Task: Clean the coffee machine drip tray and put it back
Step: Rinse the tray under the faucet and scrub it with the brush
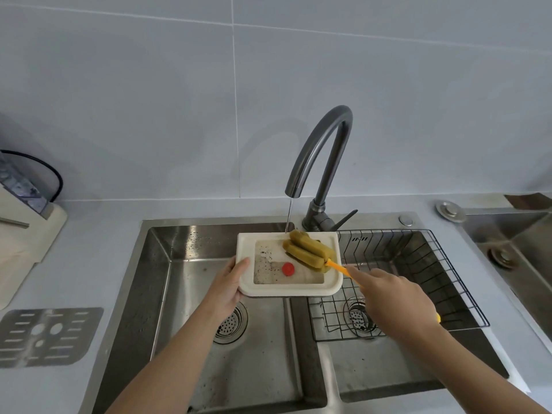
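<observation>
A cream drip tray (245,265) is held level over the sink divider by my left hand (228,286), which grips its left edge. Dirty water, dark specks and a red float (288,269) lie inside it. My right hand (394,298) is shut on the orange handle of a sponge brush (307,249), whose yellow-green sponge head rests in the tray's far right corner. A thin stream of water falls from the dark faucet (321,156) onto the tray's back edge. The metal drip tray grate (47,336) lies on the counter at the left.
The double steel sink (179,249) has a strainer (230,324) in the left basin and a black wire rack (418,279) in the right one. The coffee machine (21,210) stands at the far left. A second sink (513,249) is at the right.
</observation>
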{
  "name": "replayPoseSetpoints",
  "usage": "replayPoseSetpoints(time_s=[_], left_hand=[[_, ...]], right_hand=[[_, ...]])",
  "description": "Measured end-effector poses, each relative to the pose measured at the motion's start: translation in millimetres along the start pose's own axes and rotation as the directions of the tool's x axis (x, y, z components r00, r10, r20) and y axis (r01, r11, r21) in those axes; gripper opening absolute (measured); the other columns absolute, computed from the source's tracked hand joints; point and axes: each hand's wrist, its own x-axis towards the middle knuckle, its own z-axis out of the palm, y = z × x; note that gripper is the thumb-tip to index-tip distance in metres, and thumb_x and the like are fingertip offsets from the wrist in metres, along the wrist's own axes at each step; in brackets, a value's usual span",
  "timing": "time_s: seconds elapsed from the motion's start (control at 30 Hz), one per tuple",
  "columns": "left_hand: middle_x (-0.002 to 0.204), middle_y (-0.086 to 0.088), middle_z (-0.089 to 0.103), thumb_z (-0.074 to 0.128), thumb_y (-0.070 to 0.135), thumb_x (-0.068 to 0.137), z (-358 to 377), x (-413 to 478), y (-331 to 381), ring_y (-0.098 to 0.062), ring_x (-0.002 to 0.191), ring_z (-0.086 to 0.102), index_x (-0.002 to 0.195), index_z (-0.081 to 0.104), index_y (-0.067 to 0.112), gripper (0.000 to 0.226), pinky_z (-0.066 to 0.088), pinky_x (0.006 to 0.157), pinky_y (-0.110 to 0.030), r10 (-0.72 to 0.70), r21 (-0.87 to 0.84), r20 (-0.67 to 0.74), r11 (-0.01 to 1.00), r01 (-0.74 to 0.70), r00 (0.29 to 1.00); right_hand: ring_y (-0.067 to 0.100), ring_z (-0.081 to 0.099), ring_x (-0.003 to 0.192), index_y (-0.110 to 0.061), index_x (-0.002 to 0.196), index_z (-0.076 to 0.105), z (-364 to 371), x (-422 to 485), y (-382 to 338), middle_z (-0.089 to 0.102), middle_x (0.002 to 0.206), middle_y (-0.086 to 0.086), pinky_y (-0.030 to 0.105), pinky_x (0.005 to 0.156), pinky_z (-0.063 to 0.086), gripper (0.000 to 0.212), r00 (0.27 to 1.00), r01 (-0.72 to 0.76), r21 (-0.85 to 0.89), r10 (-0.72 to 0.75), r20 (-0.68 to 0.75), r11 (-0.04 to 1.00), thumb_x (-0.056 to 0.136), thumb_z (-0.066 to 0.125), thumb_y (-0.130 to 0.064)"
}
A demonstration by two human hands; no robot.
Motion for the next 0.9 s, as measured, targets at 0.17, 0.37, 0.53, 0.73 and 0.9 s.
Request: replayPoseSetpoints(time_s=[0.17, 0.37, 0.53, 0.73, 0.9], left_hand=[[0.107, -0.009, 0.065, 0.052, 0.023, 0.090, 9, 2, -4, -0.022, 0.097, 0.063, 0.115, 0.054, 0.017, 0.026, 0.056, 0.066, -0.032, -0.020, 0.012, 0.041, 1.000, 0.019, 0.999], [0.106, -0.007, 0.065, 0.052, 0.021, 0.089, 15, 8, 2, -0.021, 0.095, 0.063, 0.117, 0.053, 0.018, 0.028, 0.055, 0.067, -0.029, -0.013, 0.016, 0.068, 1.000, 0.012, 0.998], [0.104, -0.007, 0.065, 0.052, 0.023, 0.089, 20, 17, 9, -0.022, 0.094, 0.062, 0.118, 0.054, 0.018, 0.029, 0.054, 0.067, -0.034, -0.002, 0.071, 0.083, 0.997, -0.004, 0.997], [0.103, -0.004, 0.067, 0.053, 0.023, 0.089, 20, 27, 20, -0.021, 0.097, 0.062, 0.111, 0.058, 0.027, 0.023, 0.053, 0.070, -0.034, 0.015, 0.106, 0.118, 0.994, -0.028, 0.993], [0.082, 0.004, 0.068, 0.051, 0.020, 0.090, 14, 28, 32, -0.010, 0.076, 0.065, 0.104, 0.060, 0.027, 0.018, 0.054, 0.059, -0.026, 0.043, 0.134, 0.122, 0.989, -0.060, 0.992]], right_hand=[[0.018, 0.045, 0.068, -0.037, 0.140, 0.022, 5, -1, -1, 0.055, 0.093, -0.007, 0.026, 0.057, 0.037, 0.063, 1.000, 0.001, -0.016, -0.001, -0.010, 1.000, 0.087, 0.038, -0.007], [0.018, 0.047, 0.067, -0.035, 0.141, 0.024, 7, 8, -4, 0.058, 0.101, -0.006, 0.028, 0.055, 0.036, 0.062, 1.000, 0.003, -0.020, -0.003, -0.009, 1.000, 0.088, 0.038, -0.006], [0.022, 0.058, 0.075, -0.034, 0.139, 0.026, 4, 19, -6, 0.059, 0.102, -0.003, 0.032, 0.056, 0.043, 0.059, 0.999, 0.035, 0.006, -0.035, -0.008, 0.999, 0.088, 0.040, -0.007], [0.025, 0.061, 0.084, -0.034, 0.139, 0.029, -1, 37, -13, 0.060, 0.100, -0.002, 0.031, 0.059, 0.041, 0.054, 0.994, 0.107, 0.013, -0.107, 0.001, 0.994, 0.091, 0.042, -0.011], [0.025, 0.058, 0.092, -0.035, 0.137, 0.033, -6, 51, -17, 0.060, 0.102, -0.001, 0.028, 0.062, 0.038, 0.049, 0.989, 0.140, 0.042, -0.142, 0.041, 0.989, 0.093, 0.042, -0.015]])
